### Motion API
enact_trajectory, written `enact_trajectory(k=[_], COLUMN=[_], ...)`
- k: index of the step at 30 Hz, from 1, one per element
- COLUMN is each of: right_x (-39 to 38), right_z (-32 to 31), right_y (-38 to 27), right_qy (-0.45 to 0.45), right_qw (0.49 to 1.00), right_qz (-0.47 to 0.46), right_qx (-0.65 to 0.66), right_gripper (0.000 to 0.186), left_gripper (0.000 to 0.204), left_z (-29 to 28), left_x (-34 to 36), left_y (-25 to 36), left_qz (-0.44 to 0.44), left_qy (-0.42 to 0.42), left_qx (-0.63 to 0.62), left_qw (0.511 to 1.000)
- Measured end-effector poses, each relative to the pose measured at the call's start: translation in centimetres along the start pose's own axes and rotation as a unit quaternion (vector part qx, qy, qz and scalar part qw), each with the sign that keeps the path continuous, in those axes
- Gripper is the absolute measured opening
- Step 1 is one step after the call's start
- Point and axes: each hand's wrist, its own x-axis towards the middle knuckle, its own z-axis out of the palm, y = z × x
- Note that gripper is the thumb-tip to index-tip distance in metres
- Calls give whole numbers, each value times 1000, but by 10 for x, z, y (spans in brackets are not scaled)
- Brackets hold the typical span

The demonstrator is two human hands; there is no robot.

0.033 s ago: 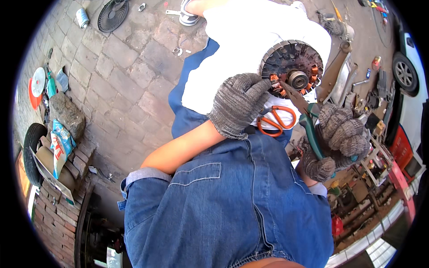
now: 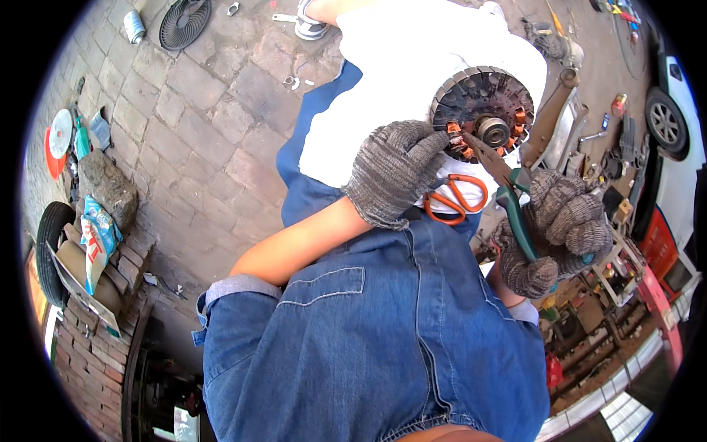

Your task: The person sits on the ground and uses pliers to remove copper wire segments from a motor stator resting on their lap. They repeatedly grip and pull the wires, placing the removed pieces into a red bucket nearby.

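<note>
A round motor rotor [image 2: 471, 94], dark and slotted, rests on the white cloth [image 2: 401, 74] over my lap. Copper windings show along its lower and right edge, and a metal bearing sits at its centre. My left hand [image 2: 398, 173], in a grey knit glove, is closed with its fingertips at the rotor's lower left edge. In my gloved right hand [image 2: 560, 232] are pliers [image 2: 518, 221] with green handles and long dark jaws. The jaw tips reach the copper beside the bearing; whether they grip any wire I cannot tell. Orange-handled scissors [image 2: 460, 197] lie just below the rotor.
On the stone paving at left are a black fan-shaped grille [image 2: 184, 23], a spray can [image 2: 134, 27], a large rock [image 2: 108, 188] and a tyre [image 2: 53, 254]. Metal parts and tools crowd the right side, near a metal arm [image 2: 551, 118] and a parked car [image 2: 681, 110].
My right hand and the pliers have shifted very slightly to the right. My left hand and the rotor look almost unchanged.
</note>
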Motion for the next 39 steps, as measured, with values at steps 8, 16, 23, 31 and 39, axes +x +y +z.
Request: enact_trajectory(k=[8,16,23,31,39], right_x=[13,20,51,85,50], right_z=[8,9,30,-16,20], right_y=[2,11,3,51,17], right_qy=[22,40,97,135,114], right_qw=[999,994,950,939,969], right_qz=[24,97,189,285,190], right_qx=[9,-9,-228,-140,-106], right_gripper=[44,39,24,32,18], left_gripper=[28,26,28,29,31], left_z=[-6,-7,-6,-6,-5], left_x=[-3,1,5,7,7], left_y=[-5,-5,-8,-8,-10], left_qz=[8,-33,-29,-34,-44], left_qy=[-54,-30,-43,-63,-79], left_qx=[-25,-46,-63,-32,-36], left_qw=[998,998,997,997,995])
